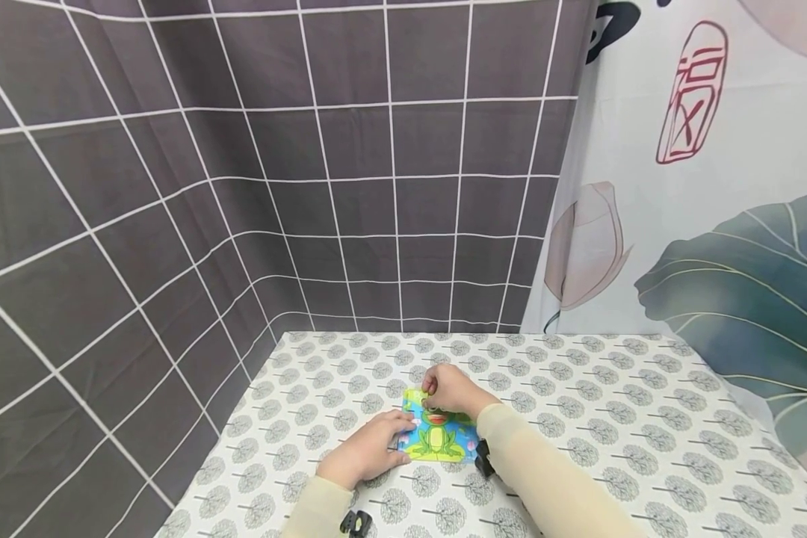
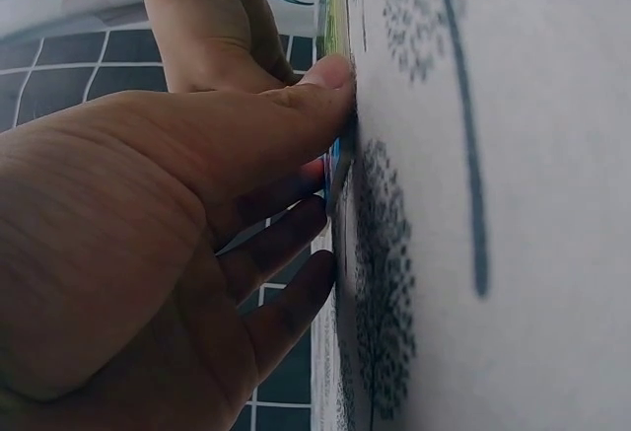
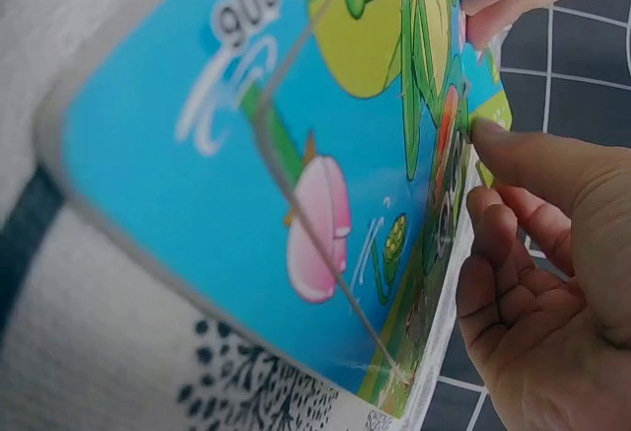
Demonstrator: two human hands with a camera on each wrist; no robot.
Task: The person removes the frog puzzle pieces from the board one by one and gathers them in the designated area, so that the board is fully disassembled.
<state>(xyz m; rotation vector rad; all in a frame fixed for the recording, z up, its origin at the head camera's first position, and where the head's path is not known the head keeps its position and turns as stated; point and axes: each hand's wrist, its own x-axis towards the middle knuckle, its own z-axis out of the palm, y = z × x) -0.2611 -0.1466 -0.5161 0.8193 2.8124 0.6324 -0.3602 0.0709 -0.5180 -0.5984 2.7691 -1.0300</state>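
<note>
A frog jigsaw puzzle (image 1: 437,441) lies flat on the table, a green frog on blue with cut lines across its face. My left hand (image 1: 374,442) rests at its left side, fingers extended and thumb by the near left corner. In the left wrist view the thumb (image 2: 320,81) touches the board's edge. Over the far edge, my right hand (image 1: 452,390) has thumb and fingers brought together at the frog's head. In the right wrist view, that hand (image 3: 552,224) pinches a yellow-green puzzle piece (image 3: 493,112), partly hidden by the thumb.
A white cloth with grey tree prints (image 1: 612,418) covers the table. Behind it hangs a dark curtain with white grid lines (image 1: 350,149), and a pale curtain with leaf prints (image 1: 598,246) at the right. Black wrist straps show on both sleeves.
</note>
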